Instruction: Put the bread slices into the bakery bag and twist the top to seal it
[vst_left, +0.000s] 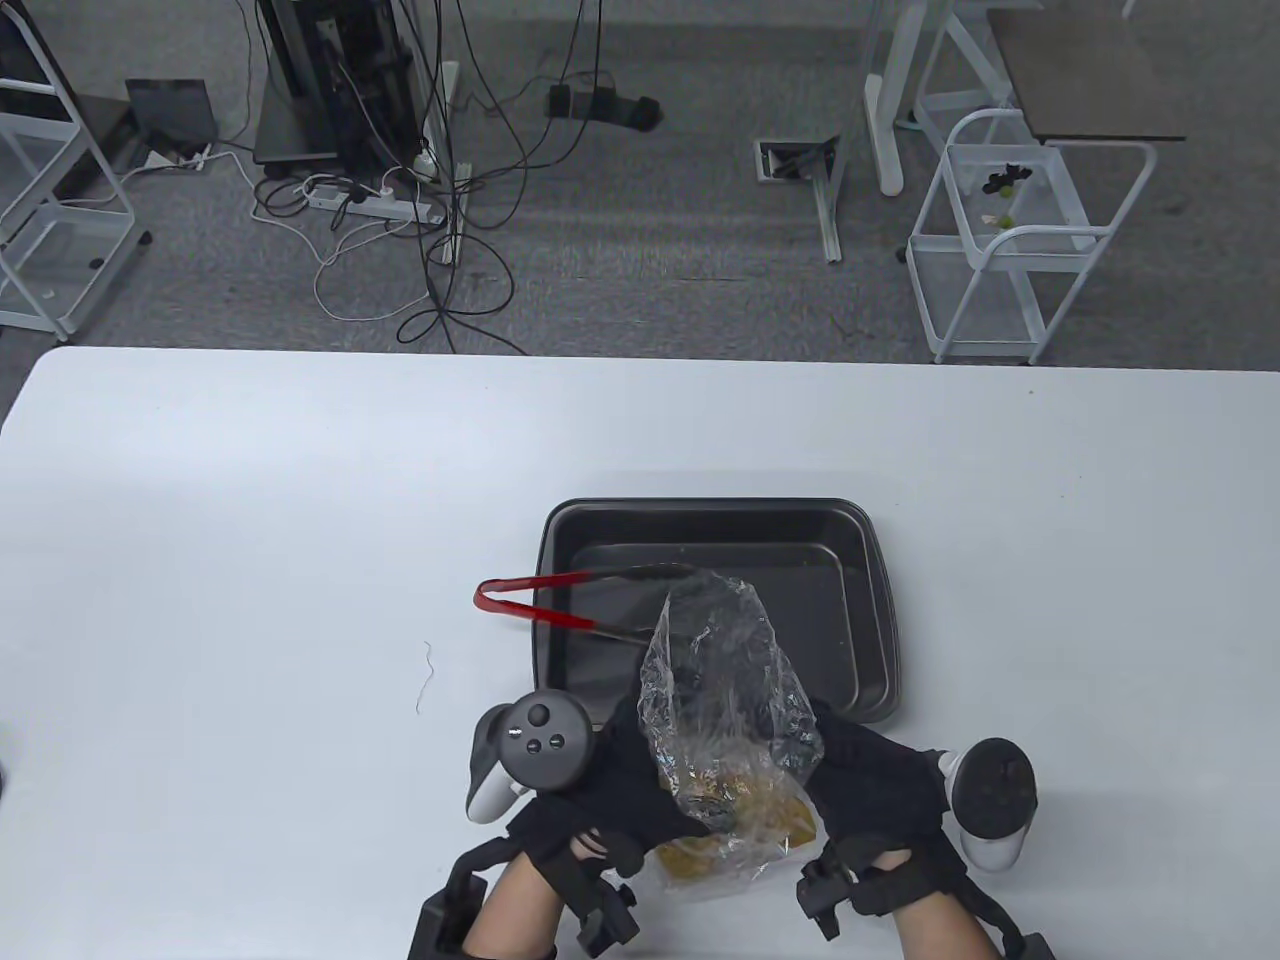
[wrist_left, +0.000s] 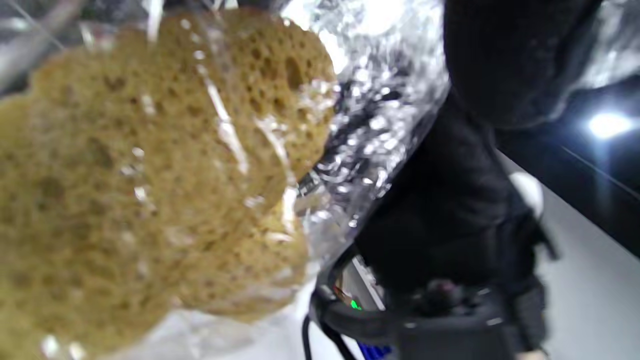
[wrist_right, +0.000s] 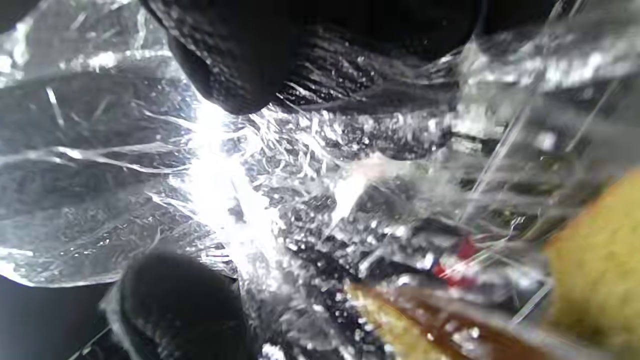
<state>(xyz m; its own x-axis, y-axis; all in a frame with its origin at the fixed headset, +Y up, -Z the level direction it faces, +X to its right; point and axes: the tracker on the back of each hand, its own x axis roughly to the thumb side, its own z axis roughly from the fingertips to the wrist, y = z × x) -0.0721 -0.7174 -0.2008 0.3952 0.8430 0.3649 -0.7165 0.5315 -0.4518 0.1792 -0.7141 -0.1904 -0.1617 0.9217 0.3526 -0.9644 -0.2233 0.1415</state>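
**Bread is bagged; the twist at the top is not yet made**

The bread slices (vst_left: 735, 815) already lie inside the clear bakery bag (vst_left: 725, 690), at the lower centre of the table view, on the counter (vst_left: 250, 560) just below the dark baking tray (vst_left: 870, 590). The left wrist view shows the porous brown slices pressed against the plastic film, so the loading step looks complete. The tray appears to hold no more bread; only the red-handled tongs (vst_left: 540, 600) rest across its left rim.

The left hand (vst_left: 590, 790) grips the bag from the left and the right hand (vst_left: 870, 790) from the right, both at the level where the bread ends and the loose film begins. In the right wrist view, gloved fingers (wrist_right: 240, 65) pinch crinkled plastic from above, with another fingertip beneath it. How the left hand's fingers lie cannot be seen plainly, though they seem to be closed on the bag.

Above the hands the bag's upper part stands up over the tray, puffed and loose, its mouth apparently still ungathered. What remains, by this judgement, is bunching the neck and twisting it shut.
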